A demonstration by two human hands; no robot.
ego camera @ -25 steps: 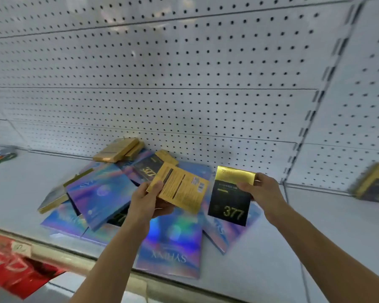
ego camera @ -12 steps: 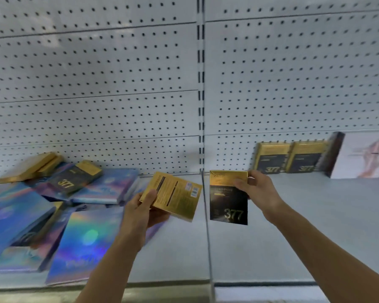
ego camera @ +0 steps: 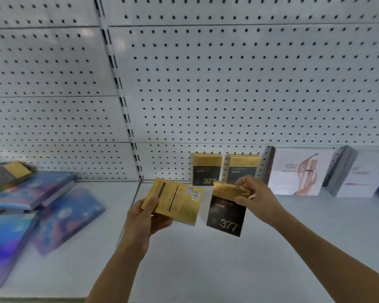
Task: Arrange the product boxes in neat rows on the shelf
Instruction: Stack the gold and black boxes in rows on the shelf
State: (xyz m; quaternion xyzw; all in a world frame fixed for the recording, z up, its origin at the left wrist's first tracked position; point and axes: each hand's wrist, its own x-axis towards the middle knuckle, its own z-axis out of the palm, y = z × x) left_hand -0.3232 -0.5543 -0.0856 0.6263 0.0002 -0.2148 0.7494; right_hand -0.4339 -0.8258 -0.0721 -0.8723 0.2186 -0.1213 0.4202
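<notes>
My left hand (ego camera: 143, 219) grips a gold box (ego camera: 177, 203) by its lower left corner, its printed back with a barcode facing me. My right hand (ego camera: 255, 199) pinches the gold top of a black-and-gold "377" box (ego camera: 227, 215), which hangs upright above the shelf (ego camera: 206, 259). Two matching "377" boxes (ego camera: 206, 169) (ego camera: 242, 168) stand side by side against the pegboard, just behind my hands. A loose heap of iridescent blue boxes (ego camera: 59, 213) lies flat at the left, with another black-and-gold box (ego camera: 7, 174) on top.
White boxes with a pink figure (ego camera: 302, 171) (ego camera: 359, 173) stand upright in a row to the right of the "377" pair. A slotted upright (ego camera: 118, 90) divides the white pegboard back wall. Bare shelf lies below and to the right of my hands.
The view has swung right, so the blue heap slid to the left edge and the standing rows came closer. Both hands have carried their boxes toward the standing "377" pair.
</notes>
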